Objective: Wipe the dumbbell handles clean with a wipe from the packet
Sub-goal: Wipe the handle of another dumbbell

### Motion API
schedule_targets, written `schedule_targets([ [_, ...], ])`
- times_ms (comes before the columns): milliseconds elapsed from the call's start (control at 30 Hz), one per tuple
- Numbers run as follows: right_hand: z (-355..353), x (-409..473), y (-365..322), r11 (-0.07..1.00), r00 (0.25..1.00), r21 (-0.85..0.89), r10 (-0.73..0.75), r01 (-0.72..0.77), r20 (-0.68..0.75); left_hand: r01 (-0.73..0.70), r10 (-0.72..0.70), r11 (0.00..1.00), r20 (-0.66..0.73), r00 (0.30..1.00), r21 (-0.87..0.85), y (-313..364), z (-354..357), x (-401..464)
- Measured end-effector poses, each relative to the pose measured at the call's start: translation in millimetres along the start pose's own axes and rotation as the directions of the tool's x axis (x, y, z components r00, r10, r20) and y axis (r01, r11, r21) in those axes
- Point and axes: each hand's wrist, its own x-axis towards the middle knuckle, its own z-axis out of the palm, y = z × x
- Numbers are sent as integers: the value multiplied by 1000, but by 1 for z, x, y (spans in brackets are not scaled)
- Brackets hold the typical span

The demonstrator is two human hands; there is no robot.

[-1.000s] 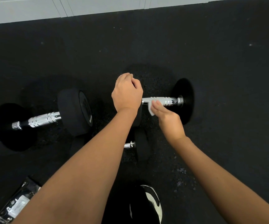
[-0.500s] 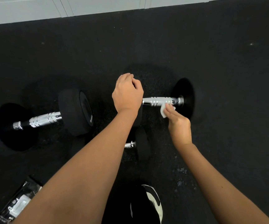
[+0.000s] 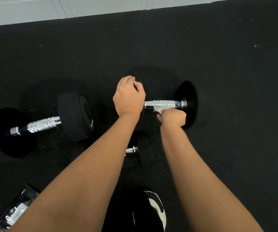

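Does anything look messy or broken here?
Nothing looks broken or spilled. The right hand rubs a wipe on a dumbbell handle, and the packet lies on the floor.

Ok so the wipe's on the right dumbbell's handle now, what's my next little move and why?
Probably slide the right hand and wipe left along the handle, since the chrome beside the left hand lies bare.

Packet (image 3: 14, 213) cut off at edge

Black rubber floor (image 3: 218, 56) bears dumbbells (image 3: 74, 116), wipes packet (image 3: 16, 213).
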Motion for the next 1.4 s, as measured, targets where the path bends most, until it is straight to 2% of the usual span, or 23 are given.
schedule_targets([
  [67,4,-3,7,999,1000,-49,-21,20,-12,1,-1,1000,1,1000,-7,0,0,1],
  [133,-2,0,2,1000,999,22,7,-6,-47,-2,2,1000,0,1000,-7,0,0,0],
  [233,-21,12,-6,998,994,68,2,-9,110,-17,17,1000,-3,1000,-2,-1,-1,-3],
  [300,-19,18,-3,995,995,-81,-43,50,91,-18,18,1000,-6,1000,1,-1,-1,-3],
  [367,-2,11,3,964,986,-210,-168,164,2,-12,12,1000,-2,1000,2,0,-1,-1],
  [467,14,2,12,943,966,-239,-251,232,-54,0,0,1000,0,1000,1,1,-1,3],
  [567,-1,8,5,995,997,-67,-76,74,-23,0,0,1000,-11,1000,-2,1,-1,1],
  [633,-7,17,-1,999,997,43,20,-17,-75,-8,8,1000,-19,1000,-9,0,-1,-2],
  [700,-5,17,-1,1000,989,21,19,-16,-147,-14,14,1000,-28,1000,-7,0,-1,-3],
  [733,-1,14,-1,1000,991,-25,7,-10,-131,-14,14,1000,-31,999,-4,0,-1,-3],
  [767,3,9,0,999,998,-42,13,-15,-59,-12,12,1000,-32,999,-3,0,-1,-2],
  [833,5,1,5,999,993,22,44,-46,106,-7,7,1000,-27,1000,1,1,-1,0],
  [867,5,-1,6,996,990,64,52,-61,131,-5,5,1000,-23,1000,1,1,0,1],
  [933,2,4,9,977,997,202,51,-61,52,-3,3,1000,-23,1000,-6,1,0,2],
  [1033,-2,12,17,828,994,551,95,-106,48,-10,10,1000,-25,1000,1,-1,1,0],
  [1133,5,8,24,647,969,723,137,-243,204,-16,16,1000,-28,999,3,-1,2,-1],
  [1200,10,-1,30,635,949,710,137,-305,285,-10,10,1000,-30,999,-5,-2,2,0],
  [1267,5,-3,34,681,918,633,155,-368,366,-5,5,1000,-29,1000,-13,-1,2,2],
  [1400,-18,23,19,746,894,523,221,-413,390,-7,7,1000,-24,1000,-4,-1,2,2],
])
